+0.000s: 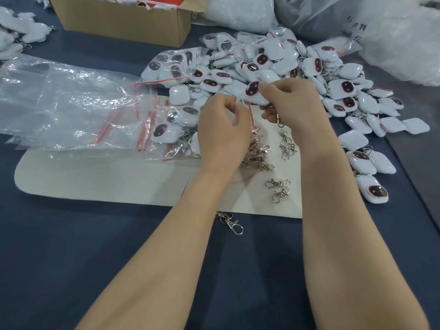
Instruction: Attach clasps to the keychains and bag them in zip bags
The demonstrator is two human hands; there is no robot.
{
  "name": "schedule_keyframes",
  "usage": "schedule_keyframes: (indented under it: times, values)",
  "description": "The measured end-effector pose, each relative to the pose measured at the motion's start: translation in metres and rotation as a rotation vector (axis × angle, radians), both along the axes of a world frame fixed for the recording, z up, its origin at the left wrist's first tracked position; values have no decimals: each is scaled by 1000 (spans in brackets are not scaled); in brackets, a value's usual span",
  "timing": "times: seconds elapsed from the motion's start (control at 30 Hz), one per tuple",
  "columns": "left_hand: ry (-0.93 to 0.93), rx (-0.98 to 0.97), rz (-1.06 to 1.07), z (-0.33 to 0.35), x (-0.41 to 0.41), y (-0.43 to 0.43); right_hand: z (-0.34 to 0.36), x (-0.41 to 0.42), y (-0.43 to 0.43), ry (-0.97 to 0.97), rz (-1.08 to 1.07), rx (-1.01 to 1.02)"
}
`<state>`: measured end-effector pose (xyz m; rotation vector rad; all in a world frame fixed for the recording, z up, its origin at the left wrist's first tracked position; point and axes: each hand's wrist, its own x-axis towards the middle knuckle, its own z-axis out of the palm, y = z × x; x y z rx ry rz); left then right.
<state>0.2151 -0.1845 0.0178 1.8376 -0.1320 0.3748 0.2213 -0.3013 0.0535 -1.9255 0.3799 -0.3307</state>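
Head view: the right hand [292, 103] pinches a white keychain [253, 91], its clasp [281, 121] dangling, beside the pile [285, 63]. The left hand [221, 129] pinches the mouth of a zip bag [250, 113]. Best to spread that mouth wide, then feed the clasp in first.

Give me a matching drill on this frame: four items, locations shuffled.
1. brown cardboard box
2. lone silver metal clasp
3. white plastic keychain with red-rimmed dark face
4. stack of clear plastic zip bags

A. gripped by the right hand
B. on the dark blue cloth, just off the white mat's near edge
C. far side, upper left
D. left side, overlapping the mat

Pairs: 1-C, 2-B, 3-A, 4-D
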Motion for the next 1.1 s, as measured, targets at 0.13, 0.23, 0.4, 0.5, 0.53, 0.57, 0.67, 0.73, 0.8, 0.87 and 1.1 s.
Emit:
schedule_keyframes:
  times: [0.13, 0.23, 0.4, 0.5, 0.53, 0.57, 0.67, 0.73, 0.8, 0.87, 1.1]
  values:
    - [-18, -53, 11, 1, 1, 1, 6, -4, 2, 95, 75, -74]
    - [-120, -36, -1, 2, -2, 0, 5, -6, 12, 120, 173, -38]
    - [-324, 36, -10, 2, -4, 0, 3, -6, 23, 132, 410, 210]
    - [-363, 55, -1, 2, -6, -1, 1, -9, 27, 159, 474, 40]
    - [-362, 47, -8, 3, -7, -1, 0, -9, 27, 155, 486, 3]
    - [-357, 35, -12, 3, -7, -1, 0, -10, 27, 147, 503, 6]
    - [-335, 31, -14, 3, -5, 0, 1, -10, 27, 115, 484, 184]
    - [-314, 80, -21, 0, -3, 0, -1, -5, 22, 48, 258, 220]
    - [-276, 156, -54, -3, -2, -1, -8, 3, 10, -14, -59, 14]
    - [-250, 238, -83, -6, -1, -3, -22, 6, -7, 39, -251, -344]
    - [-249, 306, -89, -8, -2, -4, -47, 3, -13, 413, -310, -545]
